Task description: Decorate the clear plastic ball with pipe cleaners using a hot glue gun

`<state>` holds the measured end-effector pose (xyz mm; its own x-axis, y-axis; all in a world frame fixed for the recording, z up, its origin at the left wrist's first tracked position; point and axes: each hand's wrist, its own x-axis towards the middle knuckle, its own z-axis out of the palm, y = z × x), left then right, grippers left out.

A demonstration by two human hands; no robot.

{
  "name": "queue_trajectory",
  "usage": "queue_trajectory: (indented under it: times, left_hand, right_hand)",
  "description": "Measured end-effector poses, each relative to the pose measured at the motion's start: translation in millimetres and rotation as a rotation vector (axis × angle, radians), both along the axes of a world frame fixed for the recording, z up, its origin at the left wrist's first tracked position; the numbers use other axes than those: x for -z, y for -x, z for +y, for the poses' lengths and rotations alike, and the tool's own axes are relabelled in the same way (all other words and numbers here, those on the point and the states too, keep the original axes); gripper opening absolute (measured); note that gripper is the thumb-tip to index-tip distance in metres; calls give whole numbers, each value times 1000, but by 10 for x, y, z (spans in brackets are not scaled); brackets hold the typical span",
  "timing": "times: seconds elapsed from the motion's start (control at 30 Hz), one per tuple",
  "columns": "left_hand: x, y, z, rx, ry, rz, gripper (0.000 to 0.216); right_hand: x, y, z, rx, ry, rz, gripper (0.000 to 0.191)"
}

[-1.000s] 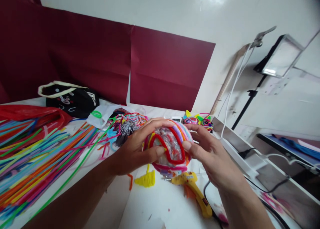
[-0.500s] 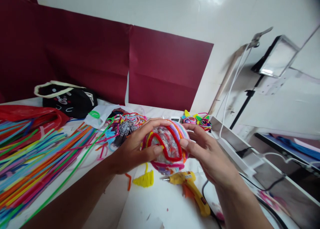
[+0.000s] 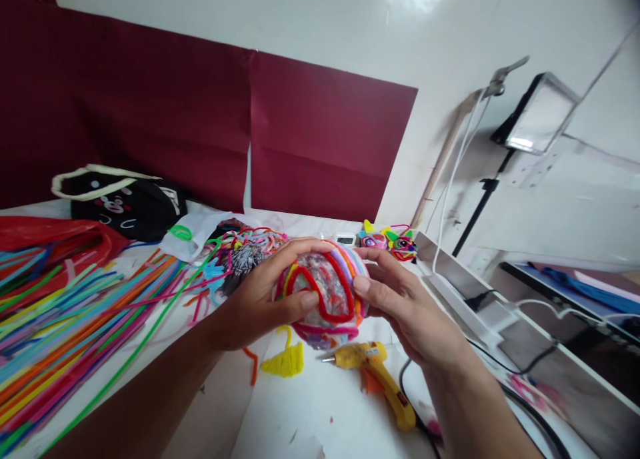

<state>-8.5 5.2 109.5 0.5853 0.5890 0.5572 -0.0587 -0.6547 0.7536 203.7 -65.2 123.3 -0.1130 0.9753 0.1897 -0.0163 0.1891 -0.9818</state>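
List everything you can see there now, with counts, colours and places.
Round craft piece: one, clear with multicoloured strips, between both hands
Glue gun: one, yellow, on table before the hands
Pointed piece: one, yellow, left of glue gun
Fuzzy stems: many, mixed colours, table's left
Plastic bag: one, red, far left
Handled bag: one, black, back left
Decorated pieces: two, multicoloured, behind right hand
Wall sheets: at least two, dark red, behind table
Lamp: one, black-framed, upper right
Table: one, white, underneath
Left grip: one, bare, on craft piece's left
Right grip: one, bare, on its right
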Motion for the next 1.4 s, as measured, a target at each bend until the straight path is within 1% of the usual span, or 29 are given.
queue_trajectory:
  times: [0.27,0.6,0.87,0.93,1.17,1.4]
  left_hand:
    - [-4,-18,-12,34,20,-38,46]
    - [13,-14,1,44,-25,-31,47]
    - [28,-17,5,47,-4,-18,48]
    - [29,-6,2,52,18,-9,52]
    - [52,-3,-16,114,185,-17,66]
    - [49,-11,0,134,209,-41,68]
  right_hand:
    - [32,4,18,30,-4,-16,45]
    - [48,35,14,77,-80,-60,35]
    - [36,58,29,116,-77,-86,41]
    - [32,60,25,138,-74,-96,44]
    - [19,64,43,202,-65,-99,55]
    - [28,48,64,223,-42,-103,59]
